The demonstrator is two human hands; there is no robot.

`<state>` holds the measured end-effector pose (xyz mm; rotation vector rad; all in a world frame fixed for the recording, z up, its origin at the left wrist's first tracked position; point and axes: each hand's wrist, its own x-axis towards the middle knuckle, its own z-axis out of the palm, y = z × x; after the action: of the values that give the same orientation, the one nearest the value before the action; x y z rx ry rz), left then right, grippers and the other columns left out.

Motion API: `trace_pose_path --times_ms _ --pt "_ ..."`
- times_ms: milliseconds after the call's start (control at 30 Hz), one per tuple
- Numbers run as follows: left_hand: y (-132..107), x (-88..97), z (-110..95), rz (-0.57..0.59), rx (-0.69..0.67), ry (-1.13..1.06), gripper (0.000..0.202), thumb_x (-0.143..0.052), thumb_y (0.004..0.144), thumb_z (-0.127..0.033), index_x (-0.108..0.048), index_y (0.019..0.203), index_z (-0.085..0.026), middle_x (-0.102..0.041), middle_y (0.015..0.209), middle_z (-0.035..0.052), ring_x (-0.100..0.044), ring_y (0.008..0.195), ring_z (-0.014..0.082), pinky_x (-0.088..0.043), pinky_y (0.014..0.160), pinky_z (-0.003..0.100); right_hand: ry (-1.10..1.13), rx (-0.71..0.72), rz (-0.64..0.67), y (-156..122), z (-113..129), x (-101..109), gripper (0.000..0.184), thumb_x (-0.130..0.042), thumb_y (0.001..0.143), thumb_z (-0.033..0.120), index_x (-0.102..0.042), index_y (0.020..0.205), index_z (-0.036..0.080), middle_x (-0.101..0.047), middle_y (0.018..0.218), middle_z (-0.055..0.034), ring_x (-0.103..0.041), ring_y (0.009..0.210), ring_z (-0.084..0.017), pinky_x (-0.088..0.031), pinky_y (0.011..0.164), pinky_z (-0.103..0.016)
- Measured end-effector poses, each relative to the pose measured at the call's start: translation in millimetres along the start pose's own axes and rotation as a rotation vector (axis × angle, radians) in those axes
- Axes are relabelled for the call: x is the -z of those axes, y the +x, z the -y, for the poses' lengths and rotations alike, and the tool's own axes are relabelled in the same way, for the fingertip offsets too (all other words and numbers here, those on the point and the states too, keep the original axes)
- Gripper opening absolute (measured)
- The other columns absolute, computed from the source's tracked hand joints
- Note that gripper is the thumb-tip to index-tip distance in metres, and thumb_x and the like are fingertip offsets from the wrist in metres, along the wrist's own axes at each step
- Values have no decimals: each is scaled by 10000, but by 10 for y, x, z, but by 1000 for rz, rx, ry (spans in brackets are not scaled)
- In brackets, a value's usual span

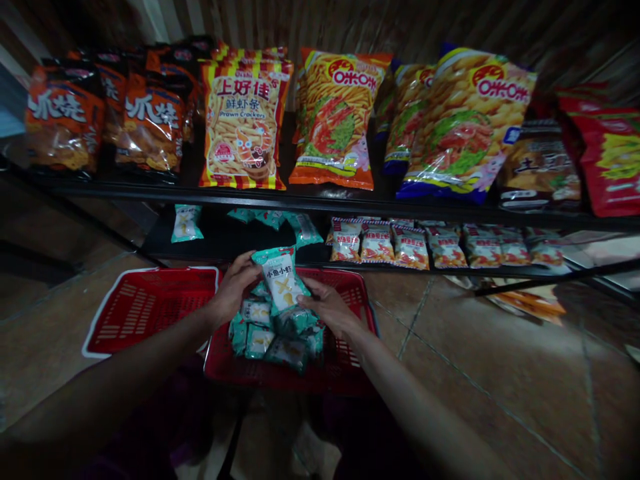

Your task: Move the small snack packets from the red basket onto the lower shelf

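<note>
A small teal-and-white snack packet [284, 279] is held up between my two hands, its printed front facing me. My left hand [234, 288] grips its upper left edge with the fingertips. On the lower right side, my right hand [331, 305] holds it with the thumb over the front; its other fingers are partly hidden. Beneath the packet, a red shopping basket [227, 363] contains a heap of matching teal packets [260, 340].
A second red basket [125, 330] with a white rim stands at the left. Ahead, the lower shelf [220, 248] bears a few teal packets [187, 223] and a row of small white-and-orange packets [377, 243]. Large snack bags [245, 127] line the upper shelf [345, 199].
</note>
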<state>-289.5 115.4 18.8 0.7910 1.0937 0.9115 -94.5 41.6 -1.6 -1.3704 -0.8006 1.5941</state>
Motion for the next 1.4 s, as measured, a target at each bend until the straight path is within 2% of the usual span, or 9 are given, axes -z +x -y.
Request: trace_pose_path --times_ms 67,167,400,500,600,767,900,1133,1400 --pt "81 36 -70 -11 10 40 361 -713 657 -317 -665 995 -197 -645 1076 64 -584 998 204 -436 849 318 -63 -10 9 4 -18 7 553 -783 600 326 -660 1134 254 -701 1102 -5 -646 973 -228 -500 899 -409" --pt "148 75 -108 50 38 110 282 -718 669 -341 -709 895 -172 -680 936 72 -608 854 188 -454 751 292 -118 -38 59 7 -19 13 523 -756 632 328 -662 1142 255 -700 1109 -9 -652 959 -229 -501 900 -414" --pt "135 34 -43 69 12 171 131 -763 611 -218 -739 732 -170 -695 724 42 -587 636 143 -434 594 231 -246 8 61 37 -41 34 471 -774 592 293 -712 1055 227 -708 1088 -27 -628 1023 -264 -479 933 -425" --pt "128 15 -45 30 -16 213 80 -741 630 -228 -734 689 -173 -678 664 26 -569 592 136 -416 547 218 -217 -9 44 43 -69 39 496 -785 584 307 -702 1066 228 -697 1104 -31 -638 984 -245 -501 886 -394" --pt "139 12 -53 -46 -44 239 74 -716 654 -243 -723 664 -170 -655 612 17 -552 554 132 -397 504 215 -134 -65 -21 40 -80 42 522 -807 560 328 -687 1054 211 -711 1012 -37 -658 861 -211 -518 801 -359" --pt "166 19 -55 -130 -56 231 78 -678 690 -220 -711 651 -161 -629 578 10 -530 523 117 -385 492 216 -14 -74 -124 37 -61 64 546 -844 500 351 -669 985 172 -688 777 -5 -627 677 -151 -489 670 -293" --pt "175 26 -58 -139 -30 174 87 -694 674 -229 -693 620 -161 -618 559 6 -529 514 119 -384 494 223 29 -67 -132 31 -41 65 494 -855 478 369 -683 900 177 -640 645 29 -586 592 -123 -457 605 -263" --pt "188 23 -53 -155 -35 130 94 -704 661 -241 -688 617 -160 -615 559 0 -515 508 110 -375 496 223 21 -62 -163 28 -27 32 452 -860 446 407 -708 812 190 -625 588 35 -554 538 -111 -458 566 -262" --pt "153 -9 -85 -163 -36 110 82 -698 656 -222 -687 600 -163 -621 559 9 -524 519 115 -386 497 224 -12 -56 -169 42 -31 40 428 -835 462 434 -694 777 181 -649 635 20 -561 564 -116 -459 599 -273"
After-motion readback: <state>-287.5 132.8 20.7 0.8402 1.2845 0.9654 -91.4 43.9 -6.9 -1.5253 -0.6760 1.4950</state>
